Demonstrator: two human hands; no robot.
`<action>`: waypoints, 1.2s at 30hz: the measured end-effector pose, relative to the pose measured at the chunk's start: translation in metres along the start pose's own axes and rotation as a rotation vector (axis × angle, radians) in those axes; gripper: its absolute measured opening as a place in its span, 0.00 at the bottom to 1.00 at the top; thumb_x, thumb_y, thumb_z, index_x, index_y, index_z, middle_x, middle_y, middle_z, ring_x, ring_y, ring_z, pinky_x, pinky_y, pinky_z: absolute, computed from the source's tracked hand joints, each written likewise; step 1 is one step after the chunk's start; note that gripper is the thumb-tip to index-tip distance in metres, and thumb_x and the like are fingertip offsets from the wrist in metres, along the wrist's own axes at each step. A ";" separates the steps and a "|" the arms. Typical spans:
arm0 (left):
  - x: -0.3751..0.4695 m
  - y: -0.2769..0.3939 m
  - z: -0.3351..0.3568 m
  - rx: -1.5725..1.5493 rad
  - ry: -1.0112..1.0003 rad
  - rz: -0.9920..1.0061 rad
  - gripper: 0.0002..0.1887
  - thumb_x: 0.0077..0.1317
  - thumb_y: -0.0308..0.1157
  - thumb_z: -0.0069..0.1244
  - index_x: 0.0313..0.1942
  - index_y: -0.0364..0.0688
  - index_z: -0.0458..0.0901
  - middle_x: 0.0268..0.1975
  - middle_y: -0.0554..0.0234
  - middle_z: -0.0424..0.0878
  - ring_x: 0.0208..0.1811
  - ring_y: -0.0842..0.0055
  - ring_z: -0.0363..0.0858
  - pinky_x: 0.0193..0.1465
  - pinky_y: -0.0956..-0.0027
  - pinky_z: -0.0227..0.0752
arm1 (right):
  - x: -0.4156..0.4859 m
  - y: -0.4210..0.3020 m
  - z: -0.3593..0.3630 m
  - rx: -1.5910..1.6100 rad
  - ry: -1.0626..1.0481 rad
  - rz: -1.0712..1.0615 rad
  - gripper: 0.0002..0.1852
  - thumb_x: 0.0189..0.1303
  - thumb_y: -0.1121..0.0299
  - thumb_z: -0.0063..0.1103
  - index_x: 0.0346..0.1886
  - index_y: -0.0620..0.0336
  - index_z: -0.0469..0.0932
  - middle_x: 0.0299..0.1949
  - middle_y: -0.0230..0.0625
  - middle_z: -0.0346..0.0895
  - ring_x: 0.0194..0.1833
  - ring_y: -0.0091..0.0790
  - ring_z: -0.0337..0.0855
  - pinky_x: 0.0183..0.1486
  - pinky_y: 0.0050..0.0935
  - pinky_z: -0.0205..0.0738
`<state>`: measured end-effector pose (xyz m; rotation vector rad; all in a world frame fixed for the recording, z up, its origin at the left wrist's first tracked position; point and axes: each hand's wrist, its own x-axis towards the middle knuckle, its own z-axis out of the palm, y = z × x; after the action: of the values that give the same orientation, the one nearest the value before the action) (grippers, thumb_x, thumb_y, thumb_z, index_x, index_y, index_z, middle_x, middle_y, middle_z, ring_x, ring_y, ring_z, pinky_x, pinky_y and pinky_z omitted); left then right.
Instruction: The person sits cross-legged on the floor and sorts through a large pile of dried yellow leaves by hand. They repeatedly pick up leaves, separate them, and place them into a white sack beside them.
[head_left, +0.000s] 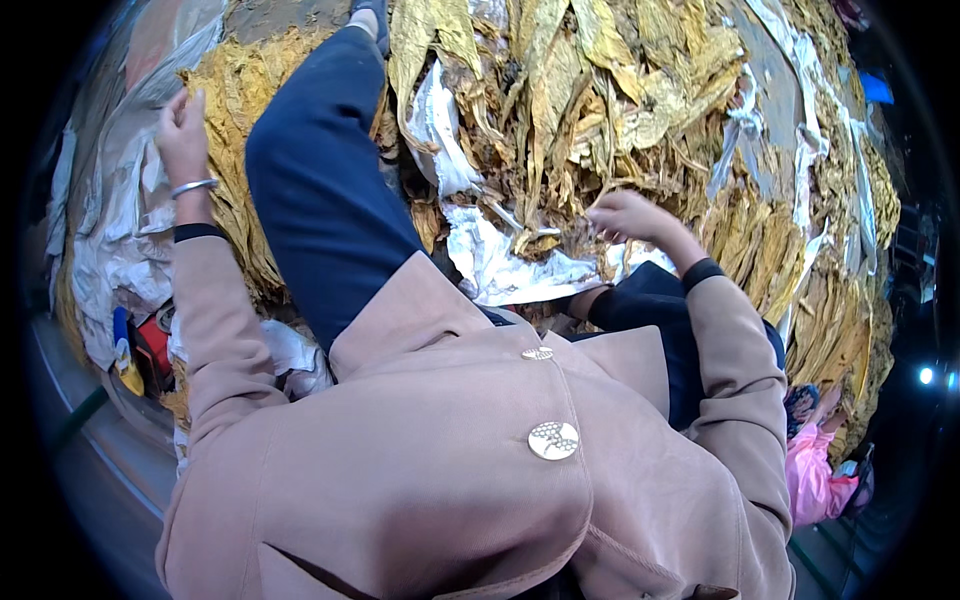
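Note:
My left hand (184, 139), with a metal bangle at the wrist, is at the left edge of a flat stack of yellow-brown dried leaves (247, 82), which look like tobacco. Its fingers are partly curled, with nothing visible between them. My right hand (630, 217) is over a loose heap of dried leaves (555, 112) in front of me. Its fingers are bent close to a thin stem; whether they grip it is unclear. A white plastic sheet (495, 255) lies crumpled under the heap's near edge.
My bent leg (322, 150) in dark trousers separates the stack from the heap. Pale sheeting (120, 240) spreads on the left. More leaf stacks (757, 255) stand on the right. A person in pink clothing (814, 472) is at the lower right. A red item (154, 345) lies at lower left.

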<state>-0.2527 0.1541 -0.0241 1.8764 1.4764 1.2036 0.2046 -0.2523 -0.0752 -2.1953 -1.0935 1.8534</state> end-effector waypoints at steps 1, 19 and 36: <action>0.006 0.029 0.001 -0.122 -0.096 0.026 0.20 0.63 0.40 0.51 0.48 0.33 0.76 0.45 0.58 0.80 0.45 0.76 0.78 0.50 0.75 0.68 | 0.005 0.011 0.024 -0.020 -0.001 -0.086 0.20 0.62 0.55 0.53 0.32 0.67 0.77 0.26 0.35 0.77 0.26 0.26 0.78 0.28 0.26 0.74; -0.320 0.097 0.220 -0.237 -1.303 -1.648 0.31 0.62 0.37 0.47 0.63 0.43 0.52 0.66 0.47 0.50 0.61 0.53 0.63 0.55 0.43 0.64 | 0.123 0.049 0.123 1.725 0.517 0.167 0.04 0.57 0.73 0.46 0.35 0.61 0.69 0.34 0.40 0.72 0.35 0.37 0.73 0.45 0.39 0.70; -0.325 0.031 0.324 -1.001 -0.341 -1.899 0.22 0.68 0.40 0.26 0.55 0.42 0.70 0.55 0.51 0.73 0.55 0.59 0.72 0.60 0.48 0.62 | 0.092 0.047 0.104 2.273 0.370 -0.299 0.08 0.46 0.70 0.38 0.14 0.52 0.62 0.30 0.39 0.74 0.43 0.44 0.76 0.54 0.53 0.68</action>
<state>0.0251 -0.1102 -0.2785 -0.2815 1.2173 0.3195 0.1364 -0.2769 -0.2028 -0.6488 0.6922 0.9750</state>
